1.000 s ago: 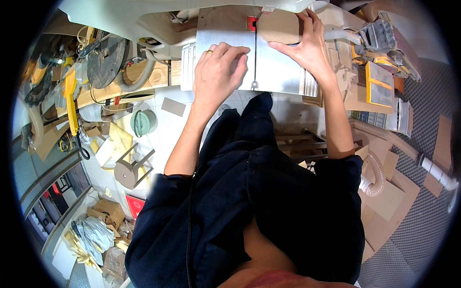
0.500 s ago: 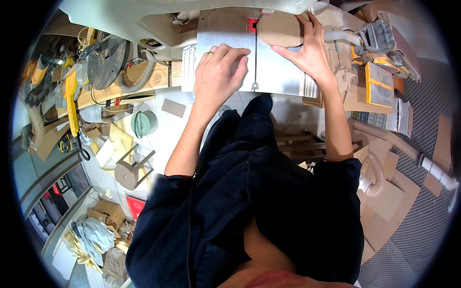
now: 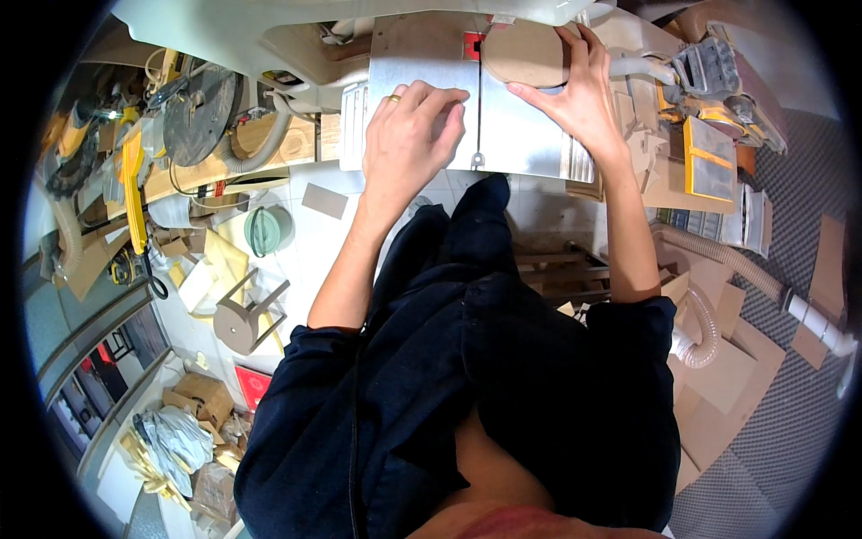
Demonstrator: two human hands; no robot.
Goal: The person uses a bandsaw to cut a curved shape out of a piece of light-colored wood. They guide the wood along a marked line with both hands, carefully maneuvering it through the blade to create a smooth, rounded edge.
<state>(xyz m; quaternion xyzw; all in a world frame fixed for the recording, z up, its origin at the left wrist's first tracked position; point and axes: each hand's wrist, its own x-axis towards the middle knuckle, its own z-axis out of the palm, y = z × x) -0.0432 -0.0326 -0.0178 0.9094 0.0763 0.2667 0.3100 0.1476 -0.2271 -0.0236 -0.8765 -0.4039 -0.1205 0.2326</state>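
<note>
A metal machine table [image 3: 530, 135] with a narrow slot down its middle stands in front of me, under a pale machine housing. On its far right part lies a flat, round brown board disc [image 3: 525, 56], like fibreboard. My right hand [image 3: 579, 90] grips the disc's right side, thumb on the near edge and fingers around the far right edge. Left of the slot, my left hand [image 3: 415, 130], with a ring on one finger, rests over the metal, loosely curled. Its thumb stands a little apart from the forefinger, and nothing shows between them. A red insert [image 3: 471, 47] sits beside the disc.
To the left, a wooden bench [image 3: 274, 148] carries tools and hoses. A round-topped stool [image 3: 241, 325] and a green bucket [image 3: 265, 232] stand on the floor. Right of the table are a sander [image 3: 718, 76], a hose [image 3: 736, 260] and brown board sheets [image 3: 727, 386].
The round disc and my right hand have shifted very slightly to the right. My left hand stays nearly where it was.
</note>
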